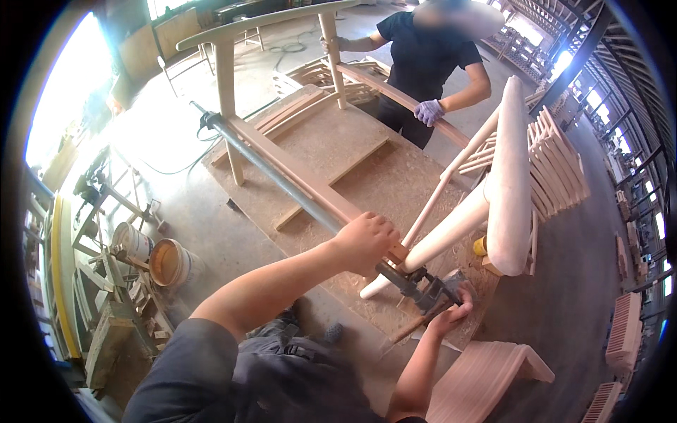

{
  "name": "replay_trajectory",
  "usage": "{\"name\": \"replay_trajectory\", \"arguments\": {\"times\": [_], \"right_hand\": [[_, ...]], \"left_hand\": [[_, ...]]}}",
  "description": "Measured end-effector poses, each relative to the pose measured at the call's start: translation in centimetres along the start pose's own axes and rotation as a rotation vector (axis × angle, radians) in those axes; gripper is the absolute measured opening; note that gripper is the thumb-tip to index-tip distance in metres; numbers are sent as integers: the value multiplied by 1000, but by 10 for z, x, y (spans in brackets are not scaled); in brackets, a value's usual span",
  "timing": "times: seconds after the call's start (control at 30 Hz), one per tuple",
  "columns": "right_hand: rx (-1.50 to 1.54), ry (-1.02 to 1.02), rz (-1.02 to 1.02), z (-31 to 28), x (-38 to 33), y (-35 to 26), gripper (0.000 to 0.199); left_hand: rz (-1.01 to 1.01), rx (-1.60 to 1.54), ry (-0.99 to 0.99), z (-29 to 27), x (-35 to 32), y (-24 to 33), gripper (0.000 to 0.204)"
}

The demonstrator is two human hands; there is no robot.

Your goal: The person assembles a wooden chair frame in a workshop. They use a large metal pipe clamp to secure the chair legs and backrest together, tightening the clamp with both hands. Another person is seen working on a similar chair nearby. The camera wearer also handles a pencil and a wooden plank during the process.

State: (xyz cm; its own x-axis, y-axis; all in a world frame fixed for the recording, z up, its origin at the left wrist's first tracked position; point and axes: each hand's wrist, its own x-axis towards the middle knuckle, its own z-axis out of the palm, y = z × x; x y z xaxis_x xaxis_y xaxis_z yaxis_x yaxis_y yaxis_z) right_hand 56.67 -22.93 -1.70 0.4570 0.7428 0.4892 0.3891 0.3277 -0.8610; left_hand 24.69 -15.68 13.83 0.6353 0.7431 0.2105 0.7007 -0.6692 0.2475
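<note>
Workshop bench (405,185), dusty, bears an armed wooden seat frame (510,176). Pipe clamp (282,181) runs alongside its near rail (321,190). My left hand (366,243) is clasped over clamp and rail; my right hand (453,314) cups the clamp's end, firmness unclear. Opposite, a co-worker's gloved hand (429,113) holds the far rail (384,86).

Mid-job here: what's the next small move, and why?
Perhaps tighten the clamp slightly with the right hand: that hand is at the clamp's head, and the left hand lies over the bar and wooden rail, which run side by side.
</note>
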Motion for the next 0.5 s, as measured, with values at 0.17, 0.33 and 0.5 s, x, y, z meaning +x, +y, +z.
{"name": "replay_trajectory", "arguments": {"times": [0.17,0.33,0.5], "right_hand": [[-144,-19,-84,6,-15,-9,54],[-129,-7,-192,19,-10,4,43],[-110,142,-128,24,-10,0,34]], "left_hand": [[5,-64,24,0,2,-4,47],[17,-85,228,32,-3,-20,36],[9,-94,216,28,-5,-17,33]]}}
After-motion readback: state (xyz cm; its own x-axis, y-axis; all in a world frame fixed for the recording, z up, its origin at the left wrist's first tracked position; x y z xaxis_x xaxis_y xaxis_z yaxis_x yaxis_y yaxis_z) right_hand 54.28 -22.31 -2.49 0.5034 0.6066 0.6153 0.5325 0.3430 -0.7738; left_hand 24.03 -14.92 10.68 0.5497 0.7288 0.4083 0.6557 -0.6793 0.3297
